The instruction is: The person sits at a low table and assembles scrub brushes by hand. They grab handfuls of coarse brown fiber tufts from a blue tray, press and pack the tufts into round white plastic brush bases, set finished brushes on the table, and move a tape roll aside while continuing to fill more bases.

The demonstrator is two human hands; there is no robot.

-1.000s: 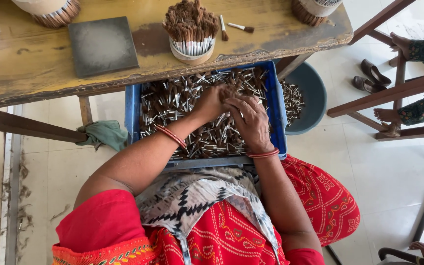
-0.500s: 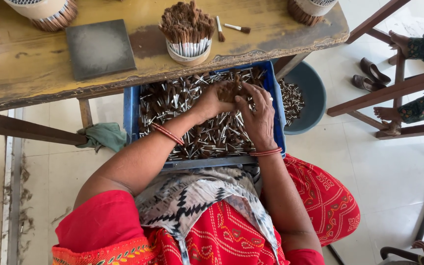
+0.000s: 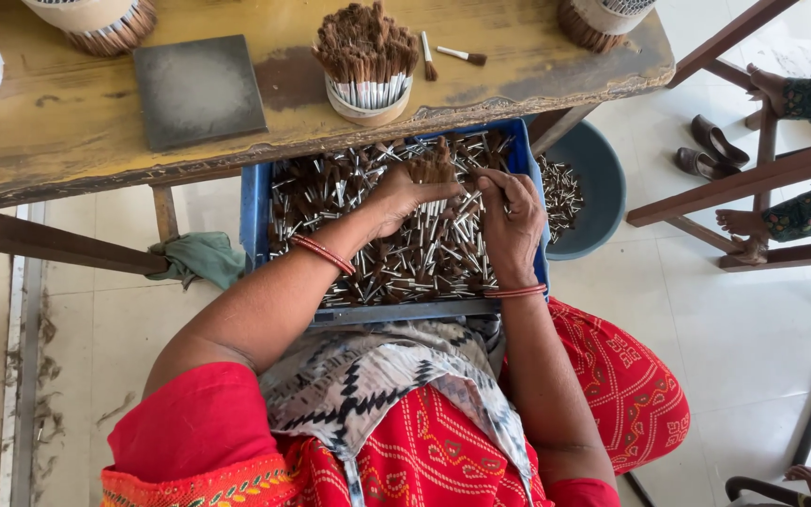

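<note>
Gripping a small bunch of brush heads in closed fingers, the left hand hovers over the blue crate on the lap, while the right hand pinches loose pieces just beside it.

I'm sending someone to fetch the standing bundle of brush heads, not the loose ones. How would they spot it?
Start at the worn yellow wooden table. Near its front edge, just above the blue crate of loose brush heads, stands a short round cup. It alone holds brush heads packed upright, brown bristles up and silver ferrules below, right of the dark square slab.
</note>
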